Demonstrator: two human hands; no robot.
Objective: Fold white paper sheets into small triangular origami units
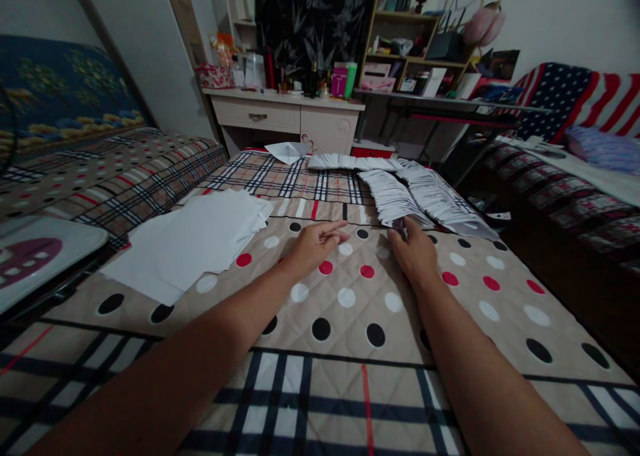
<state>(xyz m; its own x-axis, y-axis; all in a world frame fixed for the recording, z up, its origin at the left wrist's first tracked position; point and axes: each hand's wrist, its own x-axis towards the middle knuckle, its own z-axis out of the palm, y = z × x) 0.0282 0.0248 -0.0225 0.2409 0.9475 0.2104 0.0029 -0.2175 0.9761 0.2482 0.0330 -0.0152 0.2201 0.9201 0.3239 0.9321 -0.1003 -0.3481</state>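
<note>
My left hand [319,244] hovers over the dotted middle of the bedspread, its fingers stretched out and holding nothing. To its left lies a loose, spread pile of white paper sheets [200,236]. My right hand [416,251] reaches to the near end of a row of folded white papers [387,193], thumb and forefinger apart at the last pieces. Nothing is plainly gripped there, though the fingertips are partly hidden. Beside that row runs a second packed row of folded papers [440,199]. Across the far end lies another row [350,163], with a single folded sheet [289,152] to its left.
The checked and dotted bedspread [345,336] covers the surface under my arms. A white lid-like object [60,249] stands at the left edge. Beyond the bed are a white dresser [280,113] and a shelf unit [400,59]. A patterned couch [575,196] is at right.
</note>
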